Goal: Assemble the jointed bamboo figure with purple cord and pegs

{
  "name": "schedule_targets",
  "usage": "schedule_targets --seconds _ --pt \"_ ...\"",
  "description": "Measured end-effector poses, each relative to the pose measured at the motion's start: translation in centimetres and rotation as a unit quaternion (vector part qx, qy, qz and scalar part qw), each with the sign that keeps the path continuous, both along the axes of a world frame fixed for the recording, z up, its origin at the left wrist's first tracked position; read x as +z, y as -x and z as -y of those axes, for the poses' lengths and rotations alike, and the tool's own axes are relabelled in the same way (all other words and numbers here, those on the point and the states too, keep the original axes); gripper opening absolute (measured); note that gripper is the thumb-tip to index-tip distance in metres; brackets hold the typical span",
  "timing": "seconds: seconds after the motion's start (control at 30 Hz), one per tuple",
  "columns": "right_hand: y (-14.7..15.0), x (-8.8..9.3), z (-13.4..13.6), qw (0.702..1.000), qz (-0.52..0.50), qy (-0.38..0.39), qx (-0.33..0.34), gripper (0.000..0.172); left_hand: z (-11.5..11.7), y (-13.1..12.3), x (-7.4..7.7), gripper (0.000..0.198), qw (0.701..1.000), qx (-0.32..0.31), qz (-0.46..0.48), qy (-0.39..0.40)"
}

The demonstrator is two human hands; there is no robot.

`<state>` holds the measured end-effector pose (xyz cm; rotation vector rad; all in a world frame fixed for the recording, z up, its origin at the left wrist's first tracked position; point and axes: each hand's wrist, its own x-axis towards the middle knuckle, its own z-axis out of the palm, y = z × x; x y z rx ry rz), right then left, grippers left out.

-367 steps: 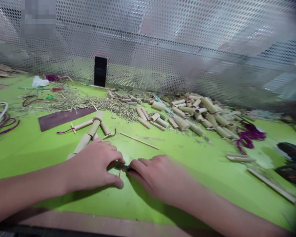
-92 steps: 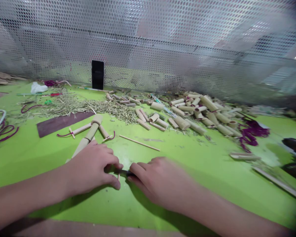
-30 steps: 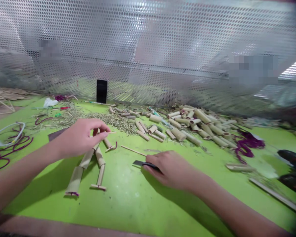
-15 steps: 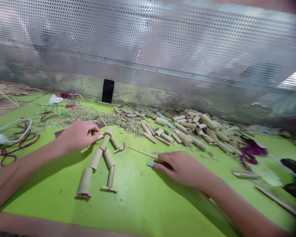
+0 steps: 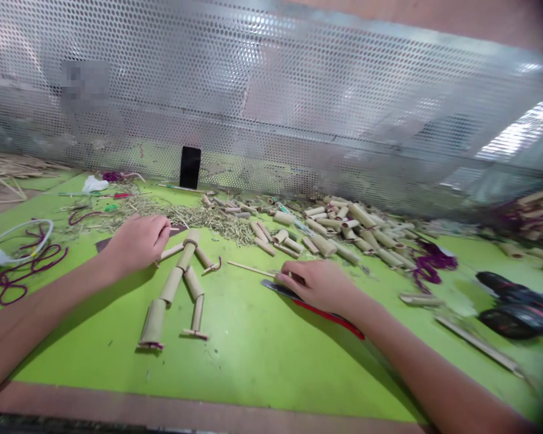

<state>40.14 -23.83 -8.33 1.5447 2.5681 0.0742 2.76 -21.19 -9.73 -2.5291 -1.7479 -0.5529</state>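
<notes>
A bamboo figure [image 5: 181, 277] made of short tubes lies flat on the green table [image 5: 262, 361]. My left hand [image 5: 138, 241] rests at the end of its left arm, fingers closed together on a short thin stick whose tip shows past the fingertips. My right hand [image 5: 319, 283] is curled over the near end of a long thin stick [image 5: 248, 268]. A knife with a red handle [image 5: 330, 314] lies on the table under that hand and wrist, its blade pointing left.
A heap of bamboo tubes [image 5: 357, 232] and a band of shavings [image 5: 185, 214] lie behind the hands. A black phone [image 5: 190, 167] leans on the perforated metal screen. Purple cord [image 5: 18, 271] lies left; a black tool [image 5: 516, 301] and a bamboo strip [image 5: 475, 343] right.
Both hands left the knife work at the table's front. My left hand carried a small stick to the figure's arm; my right hand slid forward off the knife to the long stick.
</notes>
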Motion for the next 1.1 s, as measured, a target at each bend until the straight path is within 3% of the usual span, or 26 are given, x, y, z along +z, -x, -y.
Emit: schedule_targets --seconds 0.17,0.43,0.73,0.97,1.1 --pt "0.0 0.1 0.4 0.997 -0.037 0.048 0.040 0.039 -0.2 0.2 0.0 0.036 1.000 -0.010 -0.005 0.014" --pt "-0.5 -0.9 0.2 0.994 -0.070 0.066 0.060 0.038 0.2 -0.4 0.1 0.028 0.999 -0.033 -0.021 0.011" --pt "-0.6 -1.3 -0.2 0.991 -0.085 0.076 0.070 0.045 0.6 -1.0 -0.3 0.031 0.999 -0.052 -0.012 -0.009" --pt "-0.9 -0.9 -0.9 0.994 -0.072 0.001 0.081 0.044 1.3 -1.9 0.0 0.030 0.998 -0.056 -0.014 -0.017" --pt "2.0 1.4 -1.2 0.985 -0.042 -0.074 0.152 0.043 1.4 -2.4 0.1 0.025 0.997 -0.069 -0.015 -0.021"
